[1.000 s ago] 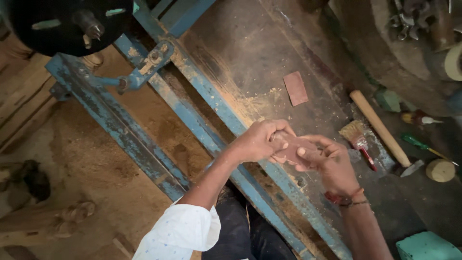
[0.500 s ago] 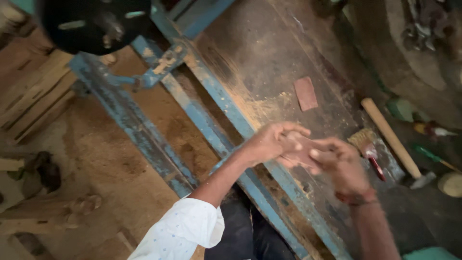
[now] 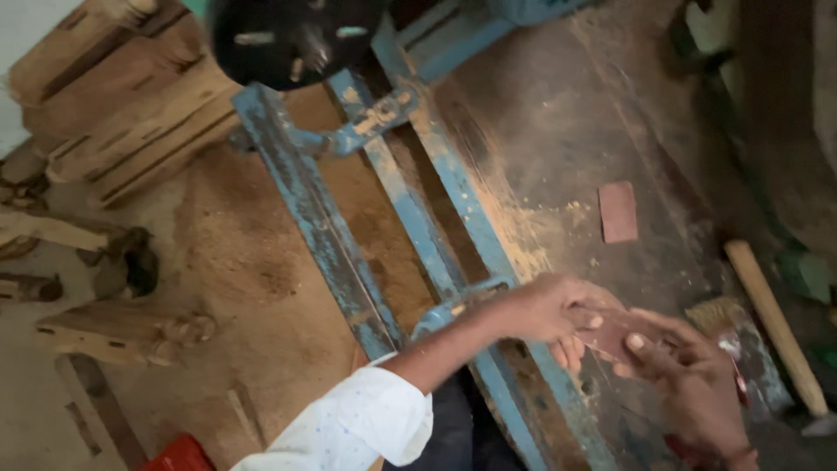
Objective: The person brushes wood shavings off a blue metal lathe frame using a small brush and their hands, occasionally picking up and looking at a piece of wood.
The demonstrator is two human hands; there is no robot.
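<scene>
Left hand: your left hand [image 3: 549, 307] reaches in from the white sleeve [image 3: 349, 427], fingers curled down over the near end of a small reddish-brown sheet [image 3: 615, 333]; it grips that end.
Right hand: your right hand [image 3: 689, 379] meets it from the lower right, thumb pressed on top of the sheet's far end, fingers beneath; it pinches the sheet too.
Held sheet: thin, flat, mostly covered by your fingers. Its long axis runs from your left hand to your right, slanting slightly down toward the lower right. It sits over the dusty worktop [image 3: 558, 131], just right of the blue metal rails [image 3: 436, 244].
Second piece: a similar reddish rectangle [image 3: 618, 211] lies flat on the worktop above your hands, well apart from them, long axis pointing away from you.
Right edge: a brush [image 3: 717, 316] and a pale wooden handle [image 3: 772, 323] lie close beside your right hand.
Left edge: the rails run diagonally under your left forearm; sawdust covers the floor beyond, with wooden blocks [image 3: 131, 113] farther off.
Open room: bare worktop between your hands and the second piece.
Top: a dark round wheel [image 3: 292, 39] sits at the rails' far end.
</scene>
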